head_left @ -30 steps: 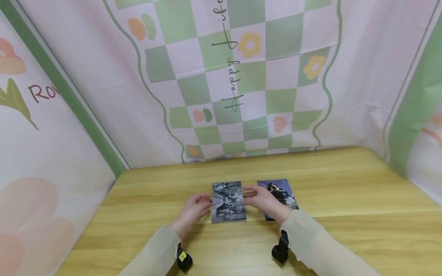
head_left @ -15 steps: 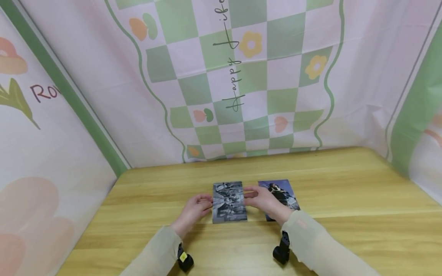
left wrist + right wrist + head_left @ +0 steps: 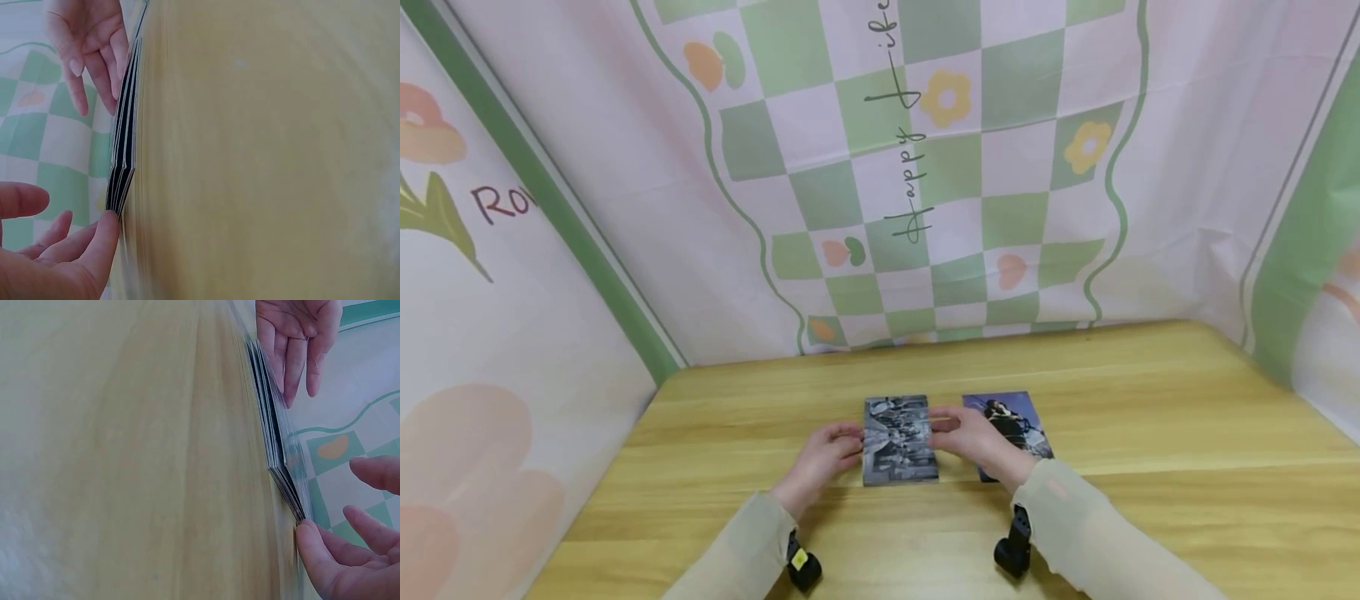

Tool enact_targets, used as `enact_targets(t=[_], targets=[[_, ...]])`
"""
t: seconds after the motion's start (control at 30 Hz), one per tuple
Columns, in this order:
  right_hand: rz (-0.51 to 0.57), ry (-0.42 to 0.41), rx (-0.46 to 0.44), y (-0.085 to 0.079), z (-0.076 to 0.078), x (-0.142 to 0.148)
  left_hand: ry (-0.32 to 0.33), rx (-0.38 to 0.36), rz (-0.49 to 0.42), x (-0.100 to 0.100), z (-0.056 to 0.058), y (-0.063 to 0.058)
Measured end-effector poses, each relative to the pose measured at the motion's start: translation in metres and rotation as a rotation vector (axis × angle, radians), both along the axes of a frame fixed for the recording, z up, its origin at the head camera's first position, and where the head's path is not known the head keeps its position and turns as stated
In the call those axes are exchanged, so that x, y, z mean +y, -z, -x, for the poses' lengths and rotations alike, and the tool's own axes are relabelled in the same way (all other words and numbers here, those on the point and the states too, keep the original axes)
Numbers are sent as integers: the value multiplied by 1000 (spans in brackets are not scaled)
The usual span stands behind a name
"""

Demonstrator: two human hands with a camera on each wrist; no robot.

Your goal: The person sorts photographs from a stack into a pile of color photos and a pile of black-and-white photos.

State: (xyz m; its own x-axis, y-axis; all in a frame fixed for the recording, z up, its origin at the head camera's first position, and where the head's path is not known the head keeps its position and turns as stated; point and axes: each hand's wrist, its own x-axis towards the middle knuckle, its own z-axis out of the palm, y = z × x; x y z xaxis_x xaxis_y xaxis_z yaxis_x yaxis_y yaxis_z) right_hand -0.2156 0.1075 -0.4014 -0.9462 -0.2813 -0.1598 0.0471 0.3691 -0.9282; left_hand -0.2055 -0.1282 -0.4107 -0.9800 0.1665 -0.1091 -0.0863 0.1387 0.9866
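Observation:
A small stack of picture cards (image 3: 901,458) lies on the table, a black-and-white print of a crowd on top. From the side, the stack (image 3: 130,112) shows several thin layers with dark gaps between them. My left hand (image 3: 823,462) touches its left edge with fingers mostly extended. At the right edge, my right hand (image 3: 973,437) rests its fingertips, thumb held apart from the stack in the right wrist view. Partly covered by the right hand and wrist is another picture card (image 3: 1017,407), blue with a dark figure.
The wooden table (image 3: 760,383) spreads around the cards. Behind it hangs a checked green and white cloth (image 3: 955,208), with a printed side cloth (image 3: 512,333) at the left. Small black cameras are strapped at both wrists, the right camera (image 3: 1013,557) close over the table.
The whole head view has shifted very slightly to the right. Both hands stay at the sides of the stack, and the cards show no clear movement.

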Motion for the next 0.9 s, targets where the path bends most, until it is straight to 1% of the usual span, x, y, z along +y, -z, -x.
enact_targets(t=[0.13, 0.2, 0.43, 0.6, 0.77, 0.9], targets=[[-5, 13, -13, 0, 0, 0, 9, 2, 10, 0, -1, 0], [-17, -1, -9, -2, 0, 0, 12, -1, 19, 0, 0, -1], [-20, 3, -12, -5, 3, -1, 23, -4, 40, 0, 2, -4], [-18, 8, -24, -6, 3, -2, 15, -8, 38, 0, 2, -4], [-26, 17, -29, -7, 1, -2, 12, 8, 67, 0, 1, -4], [-25, 22, -27, -7, 0, -3, 3, 12, 73, 0, 0, -4]])
